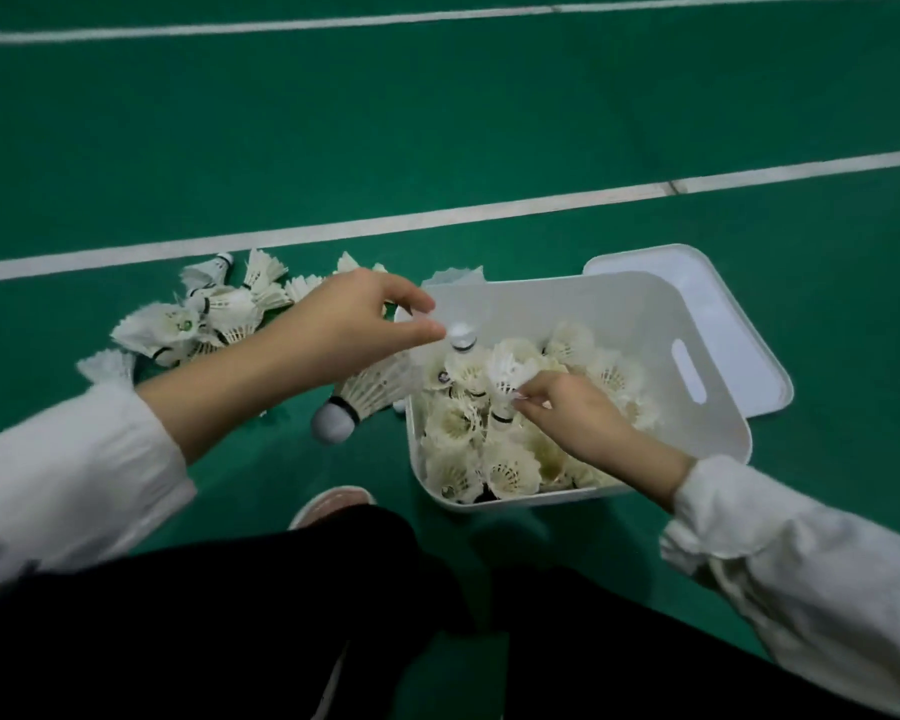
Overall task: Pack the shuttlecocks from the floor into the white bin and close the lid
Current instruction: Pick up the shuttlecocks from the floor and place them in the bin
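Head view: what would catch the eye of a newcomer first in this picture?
The white bin at centre right, on the green floor, holds many shuttlecocks. The right hand pinches one shuttlecock inside it; the left hand reaches over its left rim. A loose pile lies on the floor at left, and the lid lies beside the bin at right.

A far white line (281,24) and a nearer white line (437,215) slant across the green floor (333,122), and nearest a pale shoe (333,504) (toe only) peeks past black trousers (204,615).
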Motion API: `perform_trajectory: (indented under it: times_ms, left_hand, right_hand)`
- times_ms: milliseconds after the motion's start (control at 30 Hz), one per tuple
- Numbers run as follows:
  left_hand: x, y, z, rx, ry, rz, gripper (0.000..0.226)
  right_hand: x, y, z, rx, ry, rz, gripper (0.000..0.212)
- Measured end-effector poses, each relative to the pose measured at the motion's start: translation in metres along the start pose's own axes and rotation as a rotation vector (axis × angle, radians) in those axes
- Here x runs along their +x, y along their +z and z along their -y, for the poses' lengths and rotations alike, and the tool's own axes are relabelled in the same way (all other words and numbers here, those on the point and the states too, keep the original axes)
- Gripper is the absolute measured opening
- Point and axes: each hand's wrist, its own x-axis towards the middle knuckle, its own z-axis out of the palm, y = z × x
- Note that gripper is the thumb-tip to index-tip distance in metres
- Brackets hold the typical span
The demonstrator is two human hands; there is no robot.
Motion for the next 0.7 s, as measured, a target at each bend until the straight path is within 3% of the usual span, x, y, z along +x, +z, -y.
perform_trajectory:
  times_ms: [200, 333, 500, 700]
  left_hand:
    - [0.005, 0.011, 0.02, -0.09, -0.016, -0.022, 0.031]
    - [0.023, 0.026, 0.02, -0.143, -0.025, -0.013, 0.029]
    - [0.036, 0.047, 0.025, -0.112, 0.03, 0.032, 0.033]
    - [0.05, 0.062, 0.03, 0.003, 0.16, 0.058, 0.041]
  right_hand:
    - [0.032, 0.018, -0.013, -0.01, 0.076, 0.049, 0.026]
    - [0.036, 0.04, -0.024, -0.211, 0.041, 0.18, 0.022]
    - [0.036, 0.025, -0.024, -0.104, 0.032, 0.227, 0.034]
    - [0.021, -0.017, -0.008, 0.207, -0.12, -0.227, 0.034]
